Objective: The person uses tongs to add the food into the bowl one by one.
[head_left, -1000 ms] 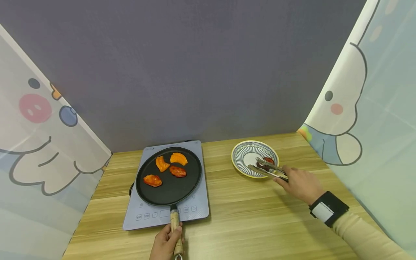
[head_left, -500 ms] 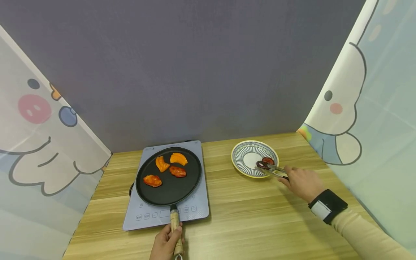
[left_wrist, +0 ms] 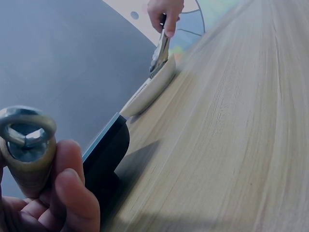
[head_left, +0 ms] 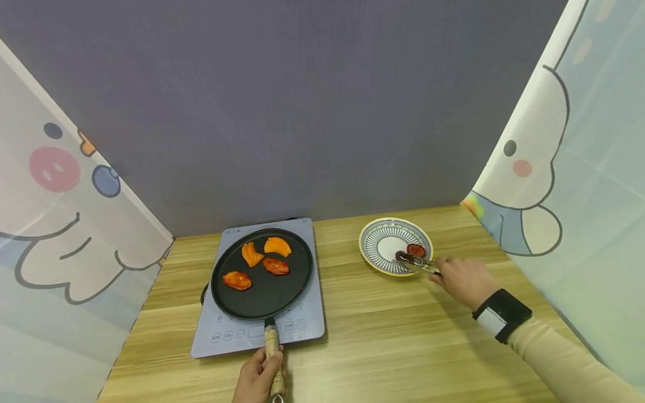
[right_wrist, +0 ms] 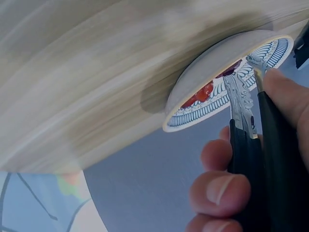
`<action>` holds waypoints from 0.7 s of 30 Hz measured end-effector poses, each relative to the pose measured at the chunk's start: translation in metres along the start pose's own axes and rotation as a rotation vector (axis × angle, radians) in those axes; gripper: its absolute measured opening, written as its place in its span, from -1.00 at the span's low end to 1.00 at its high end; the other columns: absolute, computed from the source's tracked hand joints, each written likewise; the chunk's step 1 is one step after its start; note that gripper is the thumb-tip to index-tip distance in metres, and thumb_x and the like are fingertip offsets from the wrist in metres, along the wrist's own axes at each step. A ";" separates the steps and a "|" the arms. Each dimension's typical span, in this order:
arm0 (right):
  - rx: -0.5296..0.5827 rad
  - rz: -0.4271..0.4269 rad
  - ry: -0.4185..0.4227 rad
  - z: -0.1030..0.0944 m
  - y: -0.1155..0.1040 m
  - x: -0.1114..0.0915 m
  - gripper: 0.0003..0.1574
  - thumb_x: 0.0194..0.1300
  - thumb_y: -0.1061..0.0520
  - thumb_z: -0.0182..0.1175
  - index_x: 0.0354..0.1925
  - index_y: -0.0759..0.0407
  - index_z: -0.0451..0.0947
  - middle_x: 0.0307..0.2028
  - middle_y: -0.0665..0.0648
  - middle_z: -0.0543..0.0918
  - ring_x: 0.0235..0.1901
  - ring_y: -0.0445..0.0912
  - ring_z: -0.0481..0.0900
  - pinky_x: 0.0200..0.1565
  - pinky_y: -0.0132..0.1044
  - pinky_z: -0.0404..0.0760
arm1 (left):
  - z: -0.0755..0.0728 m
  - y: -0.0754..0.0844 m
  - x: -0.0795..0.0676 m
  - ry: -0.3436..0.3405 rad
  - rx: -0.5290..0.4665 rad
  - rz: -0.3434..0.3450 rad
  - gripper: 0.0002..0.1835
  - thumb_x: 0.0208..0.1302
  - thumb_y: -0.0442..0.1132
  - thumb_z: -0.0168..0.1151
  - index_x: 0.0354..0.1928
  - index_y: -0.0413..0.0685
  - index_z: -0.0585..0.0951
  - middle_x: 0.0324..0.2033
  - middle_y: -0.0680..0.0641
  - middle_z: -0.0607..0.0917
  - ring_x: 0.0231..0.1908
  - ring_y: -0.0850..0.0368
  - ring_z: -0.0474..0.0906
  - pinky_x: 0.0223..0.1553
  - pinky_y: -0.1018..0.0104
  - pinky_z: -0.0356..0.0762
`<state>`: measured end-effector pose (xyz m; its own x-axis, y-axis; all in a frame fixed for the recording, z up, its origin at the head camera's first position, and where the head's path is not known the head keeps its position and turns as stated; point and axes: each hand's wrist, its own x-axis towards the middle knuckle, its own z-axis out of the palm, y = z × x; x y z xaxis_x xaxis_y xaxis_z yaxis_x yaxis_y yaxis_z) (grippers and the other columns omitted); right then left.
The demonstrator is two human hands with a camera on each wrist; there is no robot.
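Note:
My left hand (head_left: pixel 258 374) grips the wooden handle (head_left: pixel 272 347) of a black flat pan (head_left: pixel 252 299). On the pan lie two orange pieces (head_left: pixel 277 246) that look like pumpkin slices and two glazed brown-red pieces (head_left: pixel 237 280) like chicken wings. My right hand (head_left: pixel 464 281) holds metal tongs (right_wrist: pixel 240 99) with black grips. Their tips reach into a patterned plate (head_left: pixel 375 235), around a dark purple-red piece (head_left: pixel 401 256); whether they pinch it firmly I cannot tell. Beside it on the plate sits a red round slice (head_left: pixel 416 250).
Under the pan is a pale induction cooker (head_left: pixel 206 344) with touch buttons along its front. Pan and plate stand apart on a wooden table (head_left: pixel 383 347). A grey wall (head_left: pixel 322 112) rises behind, with cartoon-printed panels (head_left: pixel 589 168) on both sides.
The tongs, spread apart over the plate a second ago, have narrowed around the dark piece. My right hand has shifted slightly left. The left hand and pan stay put.

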<state>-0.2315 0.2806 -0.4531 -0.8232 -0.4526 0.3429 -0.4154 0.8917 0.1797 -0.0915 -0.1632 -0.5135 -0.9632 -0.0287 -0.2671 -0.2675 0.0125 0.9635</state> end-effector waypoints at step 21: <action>0.045 0.015 -0.078 0.007 0.003 0.000 -0.58 0.07 -0.13 0.23 -0.58 0.11 0.32 -0.81 -0.01 0.30 -0.85 -0.11 0.22 -0.88 -0.15 0.25 | 0.001 0.002 -0.002 0.013 0.015 0.017 -0.54 0.30 -0.16 0.02 0.04 -0.46 0.33 -0.61 -0.09 0.56 -0.66 0.10 0.44 -0.66 0.32 0.49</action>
<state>-0.2355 0.2835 -0.4590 -0.8565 -0.4387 0.2719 -0.4180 0.8986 0.1331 -0.0902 -0.1623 -0.5113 -0.9673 -0.0415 -0.2502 -0.2515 0.0286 0.9674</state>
